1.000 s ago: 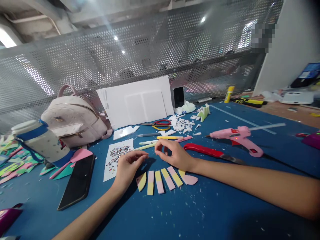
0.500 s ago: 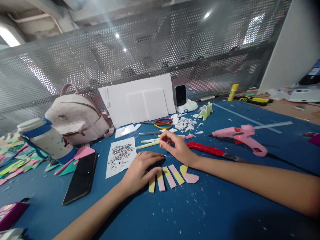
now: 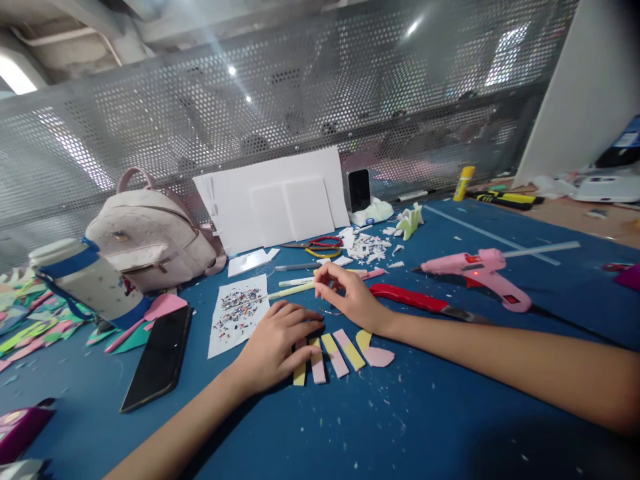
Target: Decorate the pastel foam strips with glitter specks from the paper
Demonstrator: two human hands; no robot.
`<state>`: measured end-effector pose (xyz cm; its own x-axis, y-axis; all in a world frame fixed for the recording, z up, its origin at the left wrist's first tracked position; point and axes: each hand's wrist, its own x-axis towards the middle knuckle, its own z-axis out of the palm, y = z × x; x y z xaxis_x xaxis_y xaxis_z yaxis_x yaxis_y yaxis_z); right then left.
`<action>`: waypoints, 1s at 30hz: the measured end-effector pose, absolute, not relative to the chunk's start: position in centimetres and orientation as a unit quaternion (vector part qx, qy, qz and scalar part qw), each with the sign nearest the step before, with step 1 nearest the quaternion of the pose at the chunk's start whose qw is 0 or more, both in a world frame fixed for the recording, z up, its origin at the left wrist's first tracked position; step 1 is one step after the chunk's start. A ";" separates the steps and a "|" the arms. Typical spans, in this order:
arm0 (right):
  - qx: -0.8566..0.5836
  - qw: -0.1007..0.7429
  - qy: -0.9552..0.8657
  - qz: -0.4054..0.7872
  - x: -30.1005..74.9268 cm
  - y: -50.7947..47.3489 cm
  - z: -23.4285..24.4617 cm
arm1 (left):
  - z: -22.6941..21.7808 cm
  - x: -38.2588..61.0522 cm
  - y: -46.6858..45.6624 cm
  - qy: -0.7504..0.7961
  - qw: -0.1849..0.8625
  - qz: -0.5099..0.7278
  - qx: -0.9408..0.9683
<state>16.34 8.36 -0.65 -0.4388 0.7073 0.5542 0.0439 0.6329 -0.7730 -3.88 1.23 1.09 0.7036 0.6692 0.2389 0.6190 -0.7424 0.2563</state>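
My left hand [image 3: 280, 343] lies flat, fingers spread, partly over a row of pink and yellow foam strips [image 3: 336, 357]. To its right, my right hand [image 3: 347, 297] is curled with thumb and fingertips close together; whether anything is between them is hidden. A pale yellow-green stick [image 3: 293, 290] reaches from those fingertips to a white paper [image 3: 220, 343] strewn with tiny coloured bits. Close to the right wrist are a pink and yellow foam piece [image 3: 379, 357] and a red-handled knife [image 3: 410, 298]. Something thin and shiny under the right hand cannot be made out.
A pink glue gun [image 3: 487, 267] with its light on lies at right. Scissors [image 3: 323, 247] and white scraps [image 3: 367, 247] lie beyond the hands. A phone [image 3: 159, 360], bottle [image 3: 85, 280] and backpack [image 3: 145, 233] are at left. White boards [image 3: 270, 200] stand behind.
The view has shifted slightly, so things sit a little further left. My left hand's fingers have spread a little; my right hand keeps its pose.
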 end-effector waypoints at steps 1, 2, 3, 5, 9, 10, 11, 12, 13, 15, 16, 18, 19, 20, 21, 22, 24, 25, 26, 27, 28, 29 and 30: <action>-0.244 0.469 -0.772 0.352 16.3 8.4 -0.7 | 1.1 -3.9 1.2 0.350 0.080 0.162 0.919; -0.244 0.468 -0.773 0.352 16.4 8.4 -0.7 | 1.1 -3.9 1.2 0.350 0.081 0.163 0.919; -0.244 0.468 -0.774 0.351 16.4 8.4 -0.7 | 1.0 -3.9 1.2 0.350 0.082 0.163 0.919; -0.244 0.469 -0.774 0.349 16.3 8.4 -0.7 | 1.0 -3.9 1.1 0.350 0.082 0.162 0.919; -0.245 0.469 -0.774 0.348 16.3 8.4 -0.7 | 1.0 -3.8 1.0 0.352 0.080 0.162 0.918; -0.245 0.469 -0.774 0.348 16.3 8.4 -0.7 | 1.0 -3.8 1.0 0.351 0.079 0.162 0.919; -0.246 0.468 -0.774 0.348 16.3 8.4 -0.7 | 1.0 -3.8 1.0 0.350 0.078 0.163 0.919; -0.246 0.466 -0.775 0.349 16.3 8.4 -0.7 | 1.0 -3.8 1.0 0.349 0.078 0.163 0.920; -0.247 0.465 -0.775 0.350 16.3 8.4 -0.7 | 1.0 -3.8 1.0 0.347 0.078 0.164 0.920; -0.246 0.463 -0.775 0.351 16.3 8.4 -0.7 | 1.1 -3.8 1.0 0.344 0.079 0.164 0.921; -0.246 0.464 -0.776 0.350 16.3 8.4 -0.7 | 1.1 -3.7 1.0 0.342 0.080 0.163 0.922; -0.246 0.464 -0.776 0.349 16.3 8.4 -0.7 | 1.2 -3.7 1.1 0.340 0.082 0.160 0.923; -0.246 0.464 -0.776 0.349 16.3 8.4 -0.6 | 1.3 -3.7 1.1 0.339 0.083 0.159 0.923; -0.245 0.464 -0.777 0.349 16.3 8.4 -0.6 | 1.3 -3.7 1.0 0.340 0.085 0.160 0.923; -0.244 0.464 -0.777 0.350 16.3 8.4 -0.7 | 1.3 -3.8 1.0 0.341 0.088 0.163 0.922; -0.244 0.464 -0.776 0.350 16.3 8.4 -0.7 | 1.2 -3.8 1.0 0.342 0.092 0.169 0.920; -0.246 0.467 -0.775 0.348 16.3 8.4 -0.7 | 1.1 -3.8 0.9 0.348 0.112 0.190 0.911; -0.247 0.468 -0.775 0.347 16.2 8.5 -0.7 | 1.0 -3.8 0.9 0.354 0.127 0.207 0.903; -0.247 0.468 -0.774 0.347 16.2 8.5 -0.8 | 0.9 -3.9 1.0 0.362 0.142 0.226 0.893; -0.247 0.467 -0.775 0.349 16.2 8.5 -0.8 | 0.7 -4.0 1.1 0.371 0.154 0.249 0.881; -0.245 0.465 -0.775 0.351 16.2 8.5 -0.8 | 0.6 -4.1 1.2 0.383 0.161 0.276 0.867; -0.244 0.464 -0.775 0.353 16.2 8.6 -0.8 | 0.4 -4.2 1.3 0.395 0.162 0.306 0.851; -0.243 0.463 -0.775 0.354 16.2 8.6 -0.8 | 0.3 -4.4 1.5 0.407 0.161 0.335 0.834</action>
